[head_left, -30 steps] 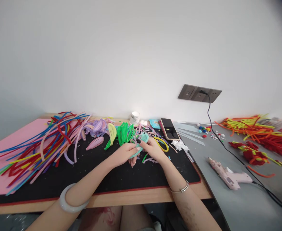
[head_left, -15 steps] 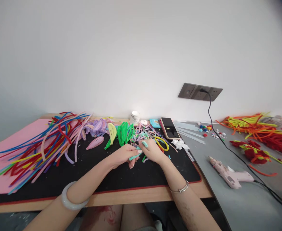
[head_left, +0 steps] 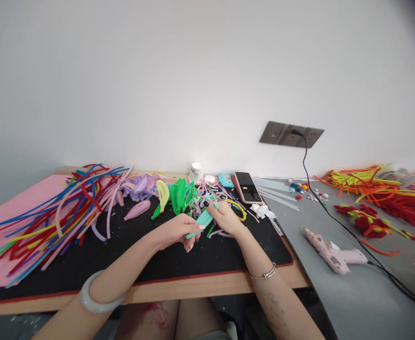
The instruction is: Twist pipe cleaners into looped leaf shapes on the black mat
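Observation:
Between my two hands is a mint-green pipe-cleaner piece, its strands lying side by side in a leaf-like shape. My left hand pinches its lower left end between thumb and fingers. On the upper right end, my right hand is closed, thumb on top; its other fingers are mostly hidden. Just beyond the hands lies a heap of short pastel pipe-cleaner pieces. Green looped pipe-cleaner pieces, a yellow-green one and a pink one rest to the left on the black mat.
Long loose pipe cleaners spread over pink paper on the left. A paper cup and a phone stand at the back. Rightward are a pink glue gun with its black cord, pompoms, and red-orange pipe cleaners.
The mint-green piece has been turned so more of its broad face shows. My hands have drawn slightly apart, the left one shifting a little left. The view has moved slightly.

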`<action>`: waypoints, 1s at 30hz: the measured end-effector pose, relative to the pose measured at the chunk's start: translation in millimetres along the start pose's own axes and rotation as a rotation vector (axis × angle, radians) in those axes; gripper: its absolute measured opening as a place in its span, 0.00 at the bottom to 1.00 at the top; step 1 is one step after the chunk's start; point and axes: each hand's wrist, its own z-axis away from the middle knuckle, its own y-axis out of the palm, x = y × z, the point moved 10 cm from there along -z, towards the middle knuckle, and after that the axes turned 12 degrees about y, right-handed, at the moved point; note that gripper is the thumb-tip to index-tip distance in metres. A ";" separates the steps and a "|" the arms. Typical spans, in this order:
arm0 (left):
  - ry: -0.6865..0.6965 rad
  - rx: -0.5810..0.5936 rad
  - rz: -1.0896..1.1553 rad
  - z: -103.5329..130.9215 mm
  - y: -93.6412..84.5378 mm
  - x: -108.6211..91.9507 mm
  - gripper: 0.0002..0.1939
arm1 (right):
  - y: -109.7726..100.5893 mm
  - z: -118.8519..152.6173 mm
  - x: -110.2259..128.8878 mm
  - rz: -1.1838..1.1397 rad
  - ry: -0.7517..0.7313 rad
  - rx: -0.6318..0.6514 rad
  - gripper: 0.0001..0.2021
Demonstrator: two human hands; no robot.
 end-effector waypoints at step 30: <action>0.254 -0.403 0.029 5.9 -70.7 -27.7 0.18 | -38.4 2.1 -9.3 -0.017 -0.024 -0.320 0.22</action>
